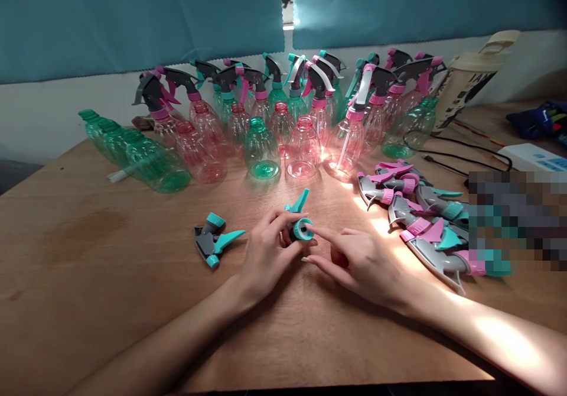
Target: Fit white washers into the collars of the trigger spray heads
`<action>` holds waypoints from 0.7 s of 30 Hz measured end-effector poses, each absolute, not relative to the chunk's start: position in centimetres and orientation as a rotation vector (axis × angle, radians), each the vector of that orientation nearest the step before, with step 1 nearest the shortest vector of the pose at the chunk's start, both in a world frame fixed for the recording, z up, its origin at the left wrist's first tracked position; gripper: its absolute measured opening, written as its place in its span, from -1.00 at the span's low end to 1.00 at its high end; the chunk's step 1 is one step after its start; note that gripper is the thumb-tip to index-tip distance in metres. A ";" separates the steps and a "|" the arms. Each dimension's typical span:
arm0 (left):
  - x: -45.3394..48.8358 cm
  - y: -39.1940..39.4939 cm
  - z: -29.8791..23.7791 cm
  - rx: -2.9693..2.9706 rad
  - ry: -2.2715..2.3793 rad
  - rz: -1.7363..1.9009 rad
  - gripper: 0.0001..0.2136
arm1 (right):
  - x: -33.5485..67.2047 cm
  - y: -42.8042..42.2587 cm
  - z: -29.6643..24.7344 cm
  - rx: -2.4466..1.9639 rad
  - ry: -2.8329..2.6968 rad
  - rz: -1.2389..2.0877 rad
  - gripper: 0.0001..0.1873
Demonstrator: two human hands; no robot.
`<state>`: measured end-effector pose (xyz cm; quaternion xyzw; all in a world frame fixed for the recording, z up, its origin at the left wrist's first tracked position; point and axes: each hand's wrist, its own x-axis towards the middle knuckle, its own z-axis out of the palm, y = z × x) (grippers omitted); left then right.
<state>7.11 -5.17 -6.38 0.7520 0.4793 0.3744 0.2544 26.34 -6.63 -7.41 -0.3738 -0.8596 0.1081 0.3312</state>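
My left hand (264,255) grips a dark trigger spray head (303,229), its teal screw collar facing me and its teal trigger sticking up behind the fingers. My right hand (370,265) has its index finger stretched to the collar's rim, with the thumb apart below and the other fingers curled. Whether the fingertip touches the collar, I cannot tell. Left of my left hand lies another grey and teal spray head (211,239) on the wooden table (133,301).
Behind my hands stand several green and pink clear bottles (303,153), many topped with sprayers. Green bottles (155,162) lean together at left. Loose spray heads (416,213) are piled at right. Further back are a black cable (469,162) and a cream tumbler (469,77).
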 end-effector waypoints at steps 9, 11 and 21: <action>6.9 -5.2 -6.6 2.100 1.233 0.974 -0.70 | 26.1 -6.6 -7.3 -0.931 -2.159 0.425 -0.62; 6.9 -5.1 -6.5 2.082 1.217 0.939 -0.69 | 26.1 -6.5 -7.1 -0.920 -2.155 0.485 -0.60; 7.0 -5.3 -6.2 2.063 1.093 0.864 -0.70 | 26.4 -6.6 -7.3 -0.902 -2.088 0.650 -0.74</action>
